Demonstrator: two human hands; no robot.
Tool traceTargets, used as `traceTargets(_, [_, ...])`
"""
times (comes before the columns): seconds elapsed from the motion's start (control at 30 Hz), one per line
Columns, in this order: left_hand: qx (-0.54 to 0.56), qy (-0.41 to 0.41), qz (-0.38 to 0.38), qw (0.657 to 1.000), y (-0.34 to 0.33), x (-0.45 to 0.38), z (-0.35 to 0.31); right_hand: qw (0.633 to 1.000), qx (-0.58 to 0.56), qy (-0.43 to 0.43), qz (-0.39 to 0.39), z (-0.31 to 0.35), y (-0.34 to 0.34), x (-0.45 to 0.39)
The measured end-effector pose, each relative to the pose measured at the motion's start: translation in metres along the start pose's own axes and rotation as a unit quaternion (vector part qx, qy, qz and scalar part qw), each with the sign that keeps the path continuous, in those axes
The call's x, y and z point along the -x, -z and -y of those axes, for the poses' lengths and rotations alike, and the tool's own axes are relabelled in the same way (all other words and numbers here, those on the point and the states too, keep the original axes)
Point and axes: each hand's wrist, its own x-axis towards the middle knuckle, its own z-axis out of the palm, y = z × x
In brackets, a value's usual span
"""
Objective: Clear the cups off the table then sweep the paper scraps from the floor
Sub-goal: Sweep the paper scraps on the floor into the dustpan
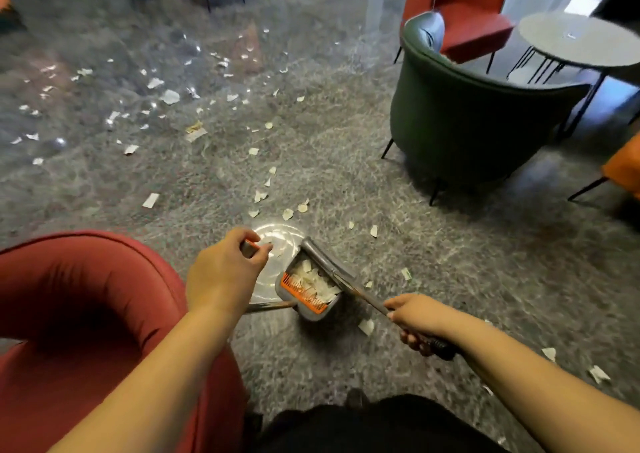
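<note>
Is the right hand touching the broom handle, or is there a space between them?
Touching. The head view shows the right hand with fingers curled round the broom handle, no gap visible.

Your dustpan sits on the floor just ahead of you at twelve o'clock, with paper scraps in it. More scraps lie scattered from there out toward ten and eleven o'clock, a few at four o'clock. An armchair stands close at your nine o'clock. At two o'clock stands a tub chair, with a round tabletop behind it and what seems another chair beyond.
</note>
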Motion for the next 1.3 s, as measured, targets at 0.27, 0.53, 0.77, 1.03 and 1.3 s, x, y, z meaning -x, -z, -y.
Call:
traceTargets(0.27, [0.007, 0.018, -0.022, 1.000, -0.015, -0.166, -0.002, 1.000, 0.020, 0.006, 0.019, 0.150, 0.057, -0.109])
traceTargets(0.53, [0.000, -0.006, 0.009, 1.000, -0.030, -0.371, -0.011, 1.000, -0.010, -0.008, 0.015, 0.310, 0.102, -0.213])
traceTargets(0.77, [-0.029, -0.021, -0.007, 0.999, -0.054, -0.534, -0.040, 1.000, -0.022, -0.004, 0.002, 0.430, 0.164, -0.289])
traceTargets(1.03, [-0.036, -0.018, -0.014, 0.999, -0.116, -0.727, -0.097, 1.000, -0.005, -0.003, 0.014, 0.567, 0.281, -0.414])
traceTargets(1.3, [-0.026, 0.003, -0.033, 0.999, -0.147, -0.904, -0.159, 1.000, 0.013, 0.012, 0.020, 0.712, 0.395, -0.504])
